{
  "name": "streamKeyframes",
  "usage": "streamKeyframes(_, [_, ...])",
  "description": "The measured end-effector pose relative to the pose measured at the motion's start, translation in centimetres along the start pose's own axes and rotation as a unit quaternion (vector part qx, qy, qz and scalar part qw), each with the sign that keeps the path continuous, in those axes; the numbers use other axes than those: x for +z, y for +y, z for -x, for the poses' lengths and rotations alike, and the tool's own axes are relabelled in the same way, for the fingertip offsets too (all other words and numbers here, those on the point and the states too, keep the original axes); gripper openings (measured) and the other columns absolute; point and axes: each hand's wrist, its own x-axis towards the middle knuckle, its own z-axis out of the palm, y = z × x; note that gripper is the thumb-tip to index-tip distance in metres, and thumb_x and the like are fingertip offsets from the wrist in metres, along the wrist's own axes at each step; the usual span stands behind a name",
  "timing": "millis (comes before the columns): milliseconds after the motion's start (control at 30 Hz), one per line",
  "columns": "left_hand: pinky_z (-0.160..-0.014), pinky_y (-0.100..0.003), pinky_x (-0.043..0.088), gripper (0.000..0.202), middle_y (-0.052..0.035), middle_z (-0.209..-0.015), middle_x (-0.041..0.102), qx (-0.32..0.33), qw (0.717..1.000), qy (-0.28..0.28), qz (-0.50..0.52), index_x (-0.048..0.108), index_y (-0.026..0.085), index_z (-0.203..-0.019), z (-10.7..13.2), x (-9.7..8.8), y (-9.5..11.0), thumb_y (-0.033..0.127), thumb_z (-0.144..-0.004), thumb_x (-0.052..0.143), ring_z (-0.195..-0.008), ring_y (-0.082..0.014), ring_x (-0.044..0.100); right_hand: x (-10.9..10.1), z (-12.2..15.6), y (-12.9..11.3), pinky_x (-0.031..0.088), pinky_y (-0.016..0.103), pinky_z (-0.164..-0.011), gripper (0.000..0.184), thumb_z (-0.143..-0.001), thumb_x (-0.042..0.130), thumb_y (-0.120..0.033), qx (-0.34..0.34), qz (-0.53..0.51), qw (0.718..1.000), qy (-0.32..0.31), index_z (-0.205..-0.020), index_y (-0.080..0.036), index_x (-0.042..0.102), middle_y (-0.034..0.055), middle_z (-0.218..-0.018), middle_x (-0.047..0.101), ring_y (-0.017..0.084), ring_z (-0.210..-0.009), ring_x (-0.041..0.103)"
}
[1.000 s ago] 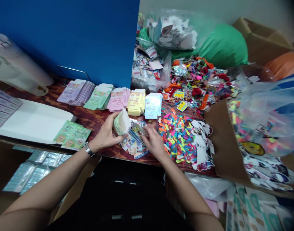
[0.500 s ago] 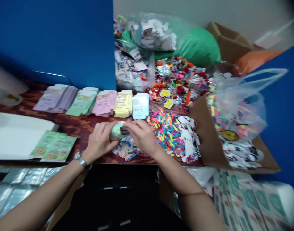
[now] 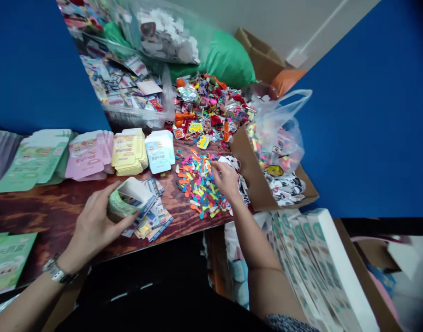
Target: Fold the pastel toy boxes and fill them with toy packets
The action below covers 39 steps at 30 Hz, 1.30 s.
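Grips a green printed carton in the left hand, between thumb and fingers, tilted with the mouth open upward, at the left side of a loose pile of printed cards on the wooden tabletop. Touches a heap of small bright-coloured pieces with the right hand, fingers bent close together, beside white die-cut shapes; cannot tell whether pinching one. Has flat carton stacks lined up beyond the left hand.
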Motion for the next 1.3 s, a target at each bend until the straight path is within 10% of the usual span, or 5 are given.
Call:
streamKeyframes(200, [-0.094,-0.055,0.053,0.086,-0.0152,-0.135,0.055,0.026,1.000,-0.005,0.007,0.022,0.024,-0.154,-0.4,1.3,0.8,0.055,-0.084,0.060,-0.116,-0.0378,0.060,-0.2,-3.1,7.6,0.048,0.035,-0.093,0.036,-0.095,0.043,-0.024,0.115,0.104,0.988,-0.030,-0.123,-0.016,0.065,0.0130,-0.115,0.070,0.024,-0.102,0.065])
streamKeyframes(667, [-0.077,-0.039,0.058,0.085,-0.0122,-0.125,0.057,0.077,0.996,-0.032,-0.018,0.011,0.031,-0.157,-0.5,1.9,1.7,0.048,-0.089,0.058,-0.101,-0.0294,0.065,0.8,-7.7,9.1,0.046,0.025,-0.074,0.026,-0.090,0.055,-0.041,0.128,0.143,0.968,-0.160,-0.106,-0.031,0.073,0.0037,-0.103,0.075,0.020,-0.093,0.067])
streamKeyframes(1000, [-0.086,-0.040,0.056,0.088,-0.0137,-0.133,0.054,0.103,0.994,-0.041,0.012,0.013,0.029,-0.157,-0.9,2.4,1.9,0.045,-0.087,0.063,-0.111,-0.0300,0.062,-0.7,-6.0,4.3,0.042,0.026,-0.081,0.040,-0.103,0.030,-0.033,0.064,0.085,0.992,-0.071,-0.124,-0.022,0.061,0.0082,-0.112,0.071,0.020,-0.100,0.064])
streamKeyframes(1300, [-0.086,-0.035,0.053,0.088,-0.0135,-0.129,0.055,0.116,0.991,-0.057,0.020,0.013,0.027,-0.157,-0.8,2.6,2.7,0.043,-0.087,0.064,-0.107,-0.0261,0.061,3.7,-5.5,1.9,0.038,0.023,-0.065,0.033,-0.086,0.064,-0.039,-0.005,0.043,0.982,-0.184,-0.112,-0.020,0.066,0.0029,-0.085,0.071,0.018,-0.076,0.062])
